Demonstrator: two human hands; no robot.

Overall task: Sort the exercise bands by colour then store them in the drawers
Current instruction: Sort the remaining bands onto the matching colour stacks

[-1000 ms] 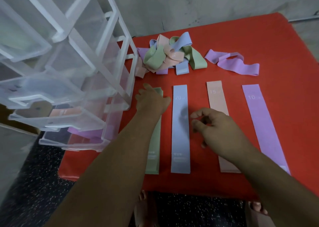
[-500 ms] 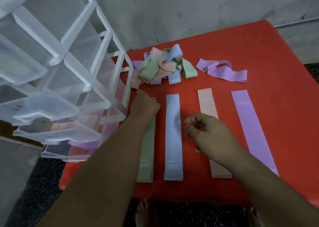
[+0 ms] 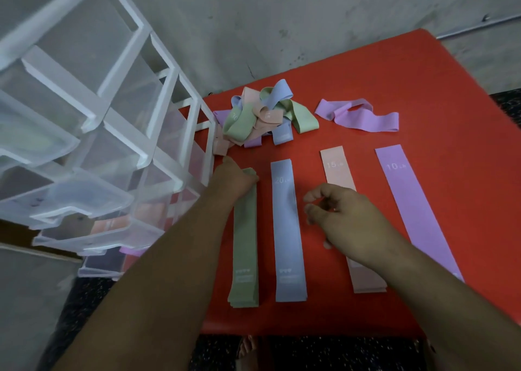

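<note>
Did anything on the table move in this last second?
Barely anything. The left hand stays on the far end of the green band; the right hand still hovers empty, fingers loosely curled, over the pink band beside the blue band. Nothing was picked up or let go; the tangled pile lies as before.

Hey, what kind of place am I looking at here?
Probably a plain home or storage room, not a gym: a rough grey wall, a red table strewn with exercise bands, and a clear plastic drawer unit.
</note>
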